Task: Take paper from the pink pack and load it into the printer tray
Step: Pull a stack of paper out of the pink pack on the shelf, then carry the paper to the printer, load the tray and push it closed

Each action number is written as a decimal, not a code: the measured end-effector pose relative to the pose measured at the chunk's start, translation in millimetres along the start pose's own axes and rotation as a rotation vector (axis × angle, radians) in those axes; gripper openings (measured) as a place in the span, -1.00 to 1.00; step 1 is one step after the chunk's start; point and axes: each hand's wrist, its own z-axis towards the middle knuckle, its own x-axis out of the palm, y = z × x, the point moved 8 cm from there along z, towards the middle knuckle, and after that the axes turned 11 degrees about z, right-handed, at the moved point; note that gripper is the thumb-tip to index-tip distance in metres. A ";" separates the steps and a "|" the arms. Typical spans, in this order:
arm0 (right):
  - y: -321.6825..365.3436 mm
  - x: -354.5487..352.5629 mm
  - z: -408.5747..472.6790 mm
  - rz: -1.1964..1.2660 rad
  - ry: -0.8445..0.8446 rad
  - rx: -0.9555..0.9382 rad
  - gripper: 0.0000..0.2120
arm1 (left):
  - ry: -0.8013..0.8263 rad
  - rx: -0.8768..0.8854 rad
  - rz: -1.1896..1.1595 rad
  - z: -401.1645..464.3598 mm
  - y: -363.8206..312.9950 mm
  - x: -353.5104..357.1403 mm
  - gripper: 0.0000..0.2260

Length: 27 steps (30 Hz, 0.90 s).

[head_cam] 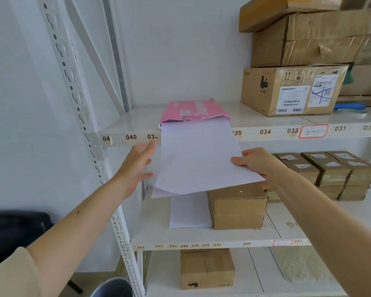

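On a white shelf (255, 121) lies the pink pack (193, 111), torn open. Below its mouth, the right hand (259, 162) pinches a sheaf of paper (199, 159) half drawn out; the left hand (138, 166) hovers beside, fingers spread and empty. No printer is visible, so loading remains.
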 end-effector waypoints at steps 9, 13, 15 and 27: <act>-30.8 -26.1 -15.2 -0.094 0.116 -0.040 -0.92 | 0.080 -0.405 -0.202 -35.7 31.6 74.4 -0.75; -40.2 -50.1 -25.8 -0.075 0.136 -0.074 -0.92 | -0.040 -0.362 -0.158 -51.9 21.3 98.1 -0.77; -43.4 -68.5 -32.5 -0.104 0.116 -0.106 -0.89 | -0.079 -0.328 -0.148 -60.3 13.5 115.4 -0.82; -66.3 -245.4 -99.0 -0.277 -0.265 -0.260 -0.86 | -0.032 -0.104 -0.082 -95.3 -33.8 291.1 -0.77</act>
